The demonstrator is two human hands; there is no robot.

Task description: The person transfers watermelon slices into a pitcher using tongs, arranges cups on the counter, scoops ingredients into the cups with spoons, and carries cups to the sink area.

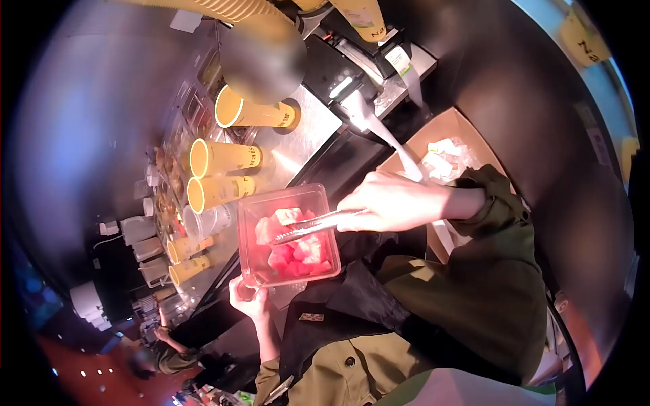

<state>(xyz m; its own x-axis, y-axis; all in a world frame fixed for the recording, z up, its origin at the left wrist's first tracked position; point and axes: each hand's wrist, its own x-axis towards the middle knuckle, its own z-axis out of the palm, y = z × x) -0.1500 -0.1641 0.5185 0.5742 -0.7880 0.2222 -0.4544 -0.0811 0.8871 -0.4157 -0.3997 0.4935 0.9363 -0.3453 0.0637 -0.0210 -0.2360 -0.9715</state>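
Note:
A clear square plastic container (247, 254) is tilted toward the camera at the centre, with pink and red chunks (305, 252) inside. My left hand (252, 301) grips its lower left corner, the fingers partly hidden behind it. From the right, my right hand (389, 203) is closed around metal tongs (315, 225), whose tips reach into the container among the pale pink chunks. Whether the tips pinch a chunk is hard to tell. Just left of the container, yellow cups (220, 193) and a clear cup (203, 222) stand on the metal counter (301, 139).
Black machines (335, 68) with printed paper strips sit at the top centre. An open cardboard box (474, 139) holding crumpled white paper is beyond my right hand. Ingredient trays (193, 108) line the counter's far side. A co-worker's arm (172, 340) shows at the lower left.

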